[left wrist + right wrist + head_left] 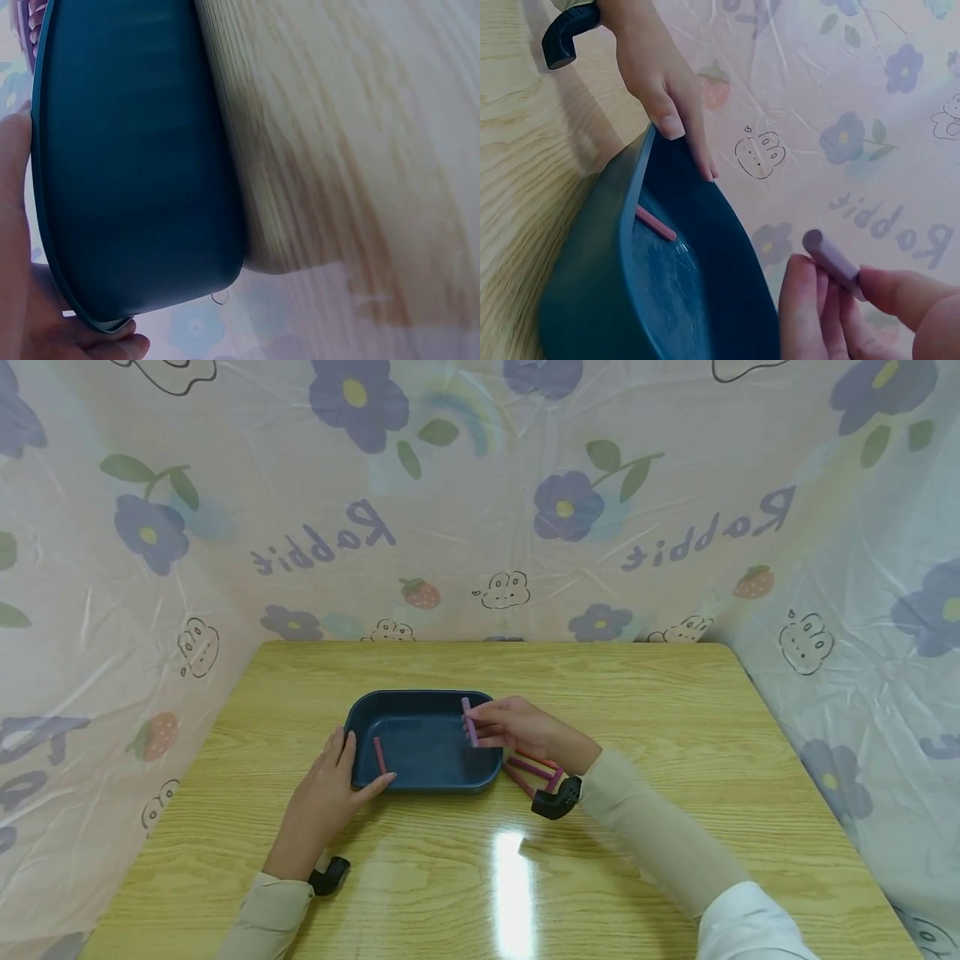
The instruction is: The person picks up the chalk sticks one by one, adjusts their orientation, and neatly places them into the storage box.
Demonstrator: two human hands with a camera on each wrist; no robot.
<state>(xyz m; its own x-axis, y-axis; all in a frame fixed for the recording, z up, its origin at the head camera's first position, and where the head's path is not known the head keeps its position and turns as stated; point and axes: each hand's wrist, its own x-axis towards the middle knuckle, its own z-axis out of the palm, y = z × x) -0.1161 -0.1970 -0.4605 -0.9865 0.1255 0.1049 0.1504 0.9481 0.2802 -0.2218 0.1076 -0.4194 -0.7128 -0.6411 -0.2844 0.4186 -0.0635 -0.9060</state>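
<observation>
A dark blue rectangular tub (423,783) stands on the table, with one dull red stick (380,755) lying inside at its left end. My left hand (324,789) holds the tub's near left corner, thumb on the front rim and fingers at the left side. Over the tub's right end, my right hand (517,727) pinches a short, round purple stick (470,722) between thumb and fingers. The right wrist view shows the flat end of this purple stick (832,259) and the red stick (656,223) below in the tub.
Several red and purple sticks (534,768) lie on the wooden table (637,693) just right of the tub, partly hidden under my right wrist. A printed curtain (480,543) hangs behind the table and along both sides. Each wrist wears a black camera (557,799).
</observation>
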